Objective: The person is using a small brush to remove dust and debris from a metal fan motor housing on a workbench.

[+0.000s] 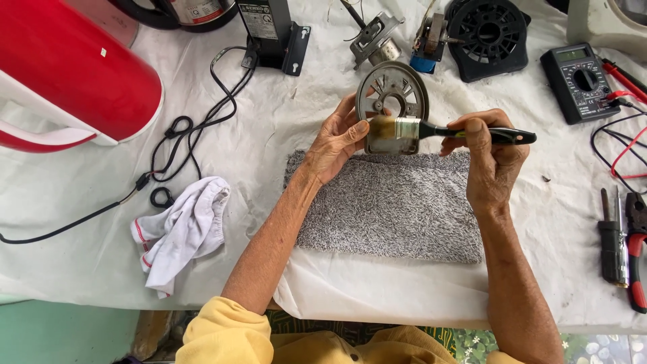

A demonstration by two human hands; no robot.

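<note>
The left hand grips a round grey metal housing plate, holding it upright above the far edge of a grey speckled towel at the middle of the counter. The plate is dull, with cut-out slots, a central opening and a squared lower lug. The right hand is closed around a black-handled paintbrush, its pale bristles touching the plate's lower face.
</note>
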